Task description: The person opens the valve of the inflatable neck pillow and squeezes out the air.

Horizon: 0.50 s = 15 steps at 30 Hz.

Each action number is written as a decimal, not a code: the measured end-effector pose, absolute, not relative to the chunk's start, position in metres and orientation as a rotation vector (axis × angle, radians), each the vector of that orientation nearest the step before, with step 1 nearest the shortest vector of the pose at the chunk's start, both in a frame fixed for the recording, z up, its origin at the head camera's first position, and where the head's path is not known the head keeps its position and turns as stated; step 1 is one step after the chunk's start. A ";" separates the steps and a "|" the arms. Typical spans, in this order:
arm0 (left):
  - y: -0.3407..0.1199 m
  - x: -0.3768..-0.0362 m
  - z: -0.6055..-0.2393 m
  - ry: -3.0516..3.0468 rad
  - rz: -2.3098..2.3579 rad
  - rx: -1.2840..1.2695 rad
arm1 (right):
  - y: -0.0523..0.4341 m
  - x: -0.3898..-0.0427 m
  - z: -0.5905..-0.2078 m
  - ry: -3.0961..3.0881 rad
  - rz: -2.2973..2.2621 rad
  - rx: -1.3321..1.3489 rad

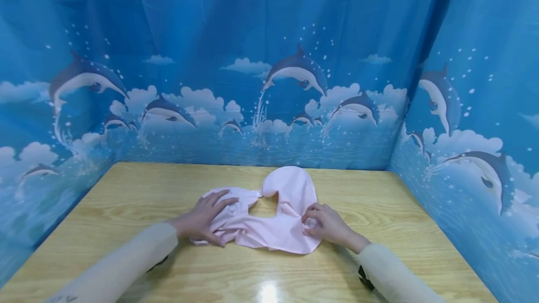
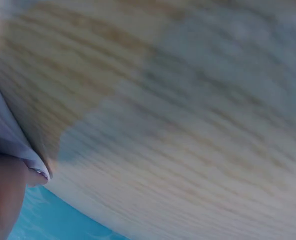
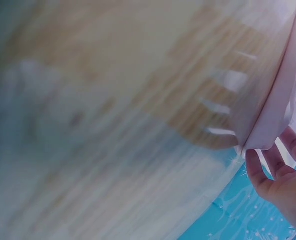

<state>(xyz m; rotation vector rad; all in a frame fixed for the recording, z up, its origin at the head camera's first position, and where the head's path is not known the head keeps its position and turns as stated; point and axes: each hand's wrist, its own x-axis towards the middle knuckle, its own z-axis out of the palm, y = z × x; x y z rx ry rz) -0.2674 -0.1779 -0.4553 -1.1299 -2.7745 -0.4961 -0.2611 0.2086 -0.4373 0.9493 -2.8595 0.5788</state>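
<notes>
A pale pink cloth that looks like a bib (image 1: 269,233) lies on the table, wrinkled, with an opening near its middle and a rounded flap at the top. My left hand (image 1: 206,216) rests on its left part with spread fingers. Part of that hand (image 2: 5,195) shows beside the cloth edge (image 2: 10,132) in the left wrist view. On the right side, my right hand (image 1: 330,226) pinches the bib between fingers and thumb, a whitish, shiny bit showing there. The right wrist view has the fingers of this hand (image 3: 282,175) at the cloth's raised edge (image 3: 275,115).
The wood-grain table (image 1: 269,275) reaches back to a blue curtain (image 1: 236,22) printed with dolphins, which also hangs along the right and left sides. A light reflection shows near the table's front.
</notes>
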 end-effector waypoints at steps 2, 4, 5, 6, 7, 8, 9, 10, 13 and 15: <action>-0.177 -0.267 -0.456 -2.759 -0.557 -1.138 | 0.208 -0.261 -0.437 -2.861 0.581 0.948; -0.176 -0.266 -0.455 -2.766 -0.621 -1.136 | 0.208 -0.261 -0.437 -2.863 0.583 0.949; -0.175 -0.266 -0.454 -2.770 -0.652 -1.133 | 0.208 -0.260 -0.437 -2.865 0.584 0.948; -0.175 -0.266 -0.454 -2.781 -0.680 -1.122 | 0.208 -0.260 -0.437 -2.866 0.587 0.946; -0.174 -0.266 -0.453 -2.798 -0.697 -1.109 | 0.208 -0.260 -0.437 -2.867 0.588 0.945; -0.174 -0.266 -0.453 -2.805 -0.709 -1.097 | 0.208 -0.260 -0.437 -2.867 0.589 0.944; -0.173 -0.266 -0.453 -2.809 -0.713 -1.087 | 0.208 -0.260 -0.437 -2.868 0.590 0.942; -0.172 -0.266 -0.453 -2.811 -0.714 -1.077 | 0.208 -0.261 -0.437 -2.868 0.590 0.941; -0.171 -0.266 -0.453 -2.801 -0.701 -1.068 | 0.208 -0.261 -0.438 -2.868 0.591 0.941; -0.170 -0.265 -0.453 -2.781 -0.691 -1.054 | 0.208 -0.261 -0.438 -2.870 0.592 0.943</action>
